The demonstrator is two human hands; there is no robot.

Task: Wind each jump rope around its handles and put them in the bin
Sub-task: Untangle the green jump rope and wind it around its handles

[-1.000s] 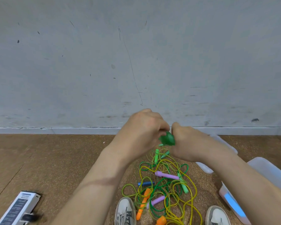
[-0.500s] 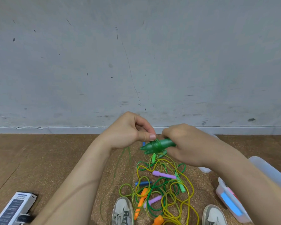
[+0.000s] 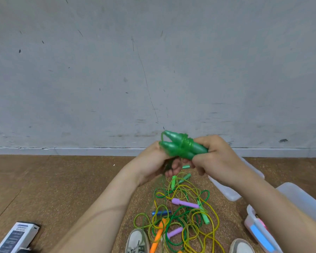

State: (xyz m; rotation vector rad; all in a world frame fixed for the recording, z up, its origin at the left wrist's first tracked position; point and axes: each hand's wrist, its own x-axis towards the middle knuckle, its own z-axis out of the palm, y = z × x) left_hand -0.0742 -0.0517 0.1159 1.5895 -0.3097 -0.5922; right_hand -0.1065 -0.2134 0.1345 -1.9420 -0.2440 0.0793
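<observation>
My right hand (image 3: 215, 159) grips two dark green jump-rope handles (image 3: 181, 144) held side by side, their tips pointing left. Several turns of green rope (image 3: 187, 143) are wrapped around their middle. My left hand (image 3: 151, 165) sits just under the handle tips with curled fingers, and a blurred strand of the green rope runs down through it. On the floor below lies a tangle of jump ropes (image 3: 182, 214) with yellow and green cords and purple, orange, blue and light green handles. The clear plastic bin (image 3: 299, 201) stands at the right, partly behind my right forearm.
A clear lid (image 3: 226, 190) lies beside the bin near the wall. A small white and dark box (image 3: 16, 236) sits at the bottom left. My two shoes (image 3: 137, 241) show at the bottom edge. A grey wall rises close ahead over the cork floor.
The handles rose and tilted up. My left hand swung from above the handles to below them, carrying the rope around for another turn.
</observation>
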